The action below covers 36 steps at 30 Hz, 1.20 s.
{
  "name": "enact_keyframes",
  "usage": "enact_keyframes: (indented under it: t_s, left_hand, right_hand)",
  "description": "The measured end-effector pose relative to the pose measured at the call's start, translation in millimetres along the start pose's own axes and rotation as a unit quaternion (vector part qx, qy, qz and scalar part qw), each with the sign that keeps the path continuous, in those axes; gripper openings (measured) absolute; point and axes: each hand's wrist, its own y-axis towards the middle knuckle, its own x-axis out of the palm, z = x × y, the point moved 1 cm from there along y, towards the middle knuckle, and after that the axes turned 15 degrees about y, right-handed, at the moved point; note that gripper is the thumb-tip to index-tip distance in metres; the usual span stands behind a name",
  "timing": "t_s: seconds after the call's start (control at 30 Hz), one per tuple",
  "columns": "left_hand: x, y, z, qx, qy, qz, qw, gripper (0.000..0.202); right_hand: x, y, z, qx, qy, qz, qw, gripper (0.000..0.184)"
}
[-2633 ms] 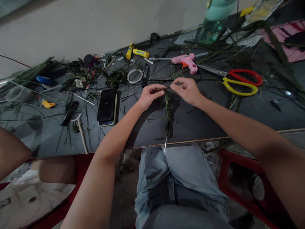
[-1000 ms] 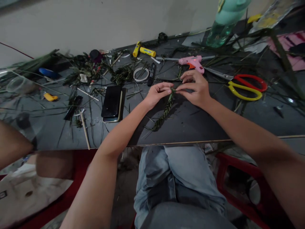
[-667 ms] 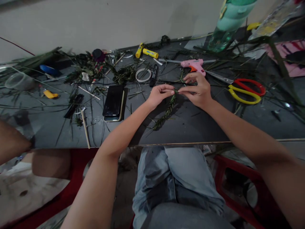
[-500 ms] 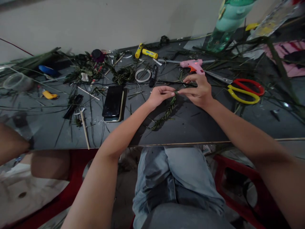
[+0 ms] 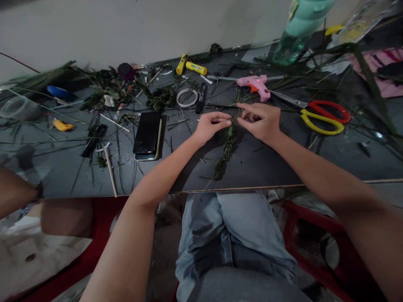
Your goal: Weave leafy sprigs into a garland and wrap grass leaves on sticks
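A braided green leaf strip point(image 5: 225, 153) hangs from my fingers down toward the near edge of the dark table point(image 5: 267, 161). My left hand point(image 5: 210, 126) pinches its top end, fingers curled. My right hand point(image 5: 260, 121) is close beside it, thumb and forefinger pinched at the same end on a thin leaf blade. Both hands hover just above the tabletop, in front of a pink glue gun point(image 5: 255, 85).
Red-and-yellow scissors point(image 5: 324, 117) lie right of my hands. A black phone point(image 5: 147, 134), a tape ring point(image 5: 186, 97), a black marker point(image 5: 200, 98), yellow tubes point(image 5: 191, 67) and leaf scraps litter the table. A green bottle point(image 5: 299, 29) stands at the back. Another person's arm point(image 5: 15, 195) is at the left.
The braid's free end has swung from pointing lower left to hanging more straight toward the table edge. My right hand's fingers have shifted at the top of the braid.
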Motion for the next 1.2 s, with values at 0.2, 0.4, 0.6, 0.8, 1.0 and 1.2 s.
enact_keyframes:
  t_s: [0.2,0.4,0.6,0.8,1.0,1.2]
  left_hand:
    - [-0.8,2.4,-6.2,0.017,0.027,0.041,0.999,0.053]
    - [1.1,-0.6,-4.7,0.025,0.053,0.028,0.998,0.049]
    - [2.9,-0.5,-5.2,0.032,0.053,0.024,0.998,0.048]
    - [0.8,2.7,-11.0,0.059,0.072,0.079,0.993,0.051]
    - [-0.6,0.6,-4.9,0.077,0.087,0.088,0.989,0.052]
    - [-1.2,-7.2,5.9,0.149,0.172,0.081,0.970,0.050]
  right_hand:
    - [6.3,0.7,-4.0,0.170,0.073,0.042,0.982,0.023]
    - [10.7,2.0,-6.8,0.202,0.122,0.001,0.972,0.042]
    - [10.5,3.5,-6.6,0.193,0.163,-0.007,0.968,0.045]
    - [10.8,1.5,-9.4,0.226,0.172,-0.053,0.957,0.052]
    - [15.3,-1.6,-5.2,0.228,0.188,-0.062,0.953,0.036]
    - [14.1,3.8,6.2,0.319,0.303,-0.013,0.898,0.031]
